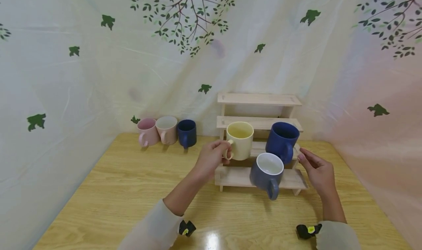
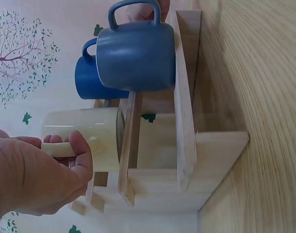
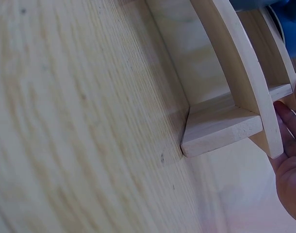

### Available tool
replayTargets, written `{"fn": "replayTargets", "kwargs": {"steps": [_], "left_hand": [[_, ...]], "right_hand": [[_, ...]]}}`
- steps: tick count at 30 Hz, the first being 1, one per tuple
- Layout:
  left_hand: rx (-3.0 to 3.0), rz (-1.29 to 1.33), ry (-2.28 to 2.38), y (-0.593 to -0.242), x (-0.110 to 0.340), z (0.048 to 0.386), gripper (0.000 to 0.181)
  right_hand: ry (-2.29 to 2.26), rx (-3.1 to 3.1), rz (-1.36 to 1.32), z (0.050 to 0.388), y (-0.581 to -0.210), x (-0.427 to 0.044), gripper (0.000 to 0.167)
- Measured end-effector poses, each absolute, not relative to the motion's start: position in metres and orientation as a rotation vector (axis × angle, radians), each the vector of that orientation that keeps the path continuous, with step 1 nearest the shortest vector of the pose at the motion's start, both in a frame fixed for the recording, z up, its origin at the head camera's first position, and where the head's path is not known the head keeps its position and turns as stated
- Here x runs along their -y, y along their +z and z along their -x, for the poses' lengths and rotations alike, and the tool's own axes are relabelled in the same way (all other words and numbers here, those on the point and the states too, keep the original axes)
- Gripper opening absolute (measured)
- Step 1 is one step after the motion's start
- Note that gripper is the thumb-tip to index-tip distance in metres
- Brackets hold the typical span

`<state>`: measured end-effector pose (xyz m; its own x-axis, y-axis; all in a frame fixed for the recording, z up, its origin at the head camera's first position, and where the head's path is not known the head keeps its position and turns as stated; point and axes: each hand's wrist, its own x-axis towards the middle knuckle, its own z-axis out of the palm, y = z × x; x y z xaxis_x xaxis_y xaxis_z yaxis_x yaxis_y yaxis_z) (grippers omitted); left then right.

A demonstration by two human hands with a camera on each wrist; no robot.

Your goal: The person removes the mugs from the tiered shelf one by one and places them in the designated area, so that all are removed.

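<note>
My left hand (image 1: pixel 211 160) (image 2: pixel 41 170) holds the handle of a pale yellow mug (image 1: pixel 240 142) (image 2: pixel 85 131), whose base is at the second board from the bottom of a wooden tiered rack (image 1: pixel 232 176) (image 2: pixel 185 121) (image 3: pixel 221 128). To its right on that tier is a dark blue mug (image 1: pixel 281 138) (image 2: pixel 90 77) (image 3: pixel 294 29), handle facing front. A grey-blue mug (image 1: pixel 266 173) (image 2: pixel 138 58) with a white inside sits on the lowest board. My right hand (image 1: pixel 319 173) (image 3: pixel 291 174) pinches the right end of the second board, beside the dark blue mug.
Left of the rack, a pink mug (image 1: pixel 148 132), a pink mug with a whitish inside (image 1: pixel 168 132) and a dark blue mug (image 1: pixel 187 134) stand in a row at the back of the wooden table (image 1: pixel 132 191). A printed curtain (image 1: pixel 158 74) hangs behind.
</note>
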<state>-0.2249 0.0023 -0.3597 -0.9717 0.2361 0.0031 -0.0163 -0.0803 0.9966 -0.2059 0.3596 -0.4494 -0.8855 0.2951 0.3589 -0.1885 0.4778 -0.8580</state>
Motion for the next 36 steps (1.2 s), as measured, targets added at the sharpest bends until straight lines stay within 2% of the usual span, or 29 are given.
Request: {"fn": "replayTargets", "kwargs": {"steps": [16, 36], "left_hand": [[-2.088, -0.279, 2.305, -0.355, 0.058, 0.234, 0.026], [-2.201, -0.177, 2.328, -0.356, 0.146, 0.239, 0.032]], "right_hand": [[1.416, 2.240, 0.079, 0.208, -0.451, -0.358, 0.047], [1.383, 2.272, 0.100, 0.206, -0.451, -0.359, 0.047]]}}
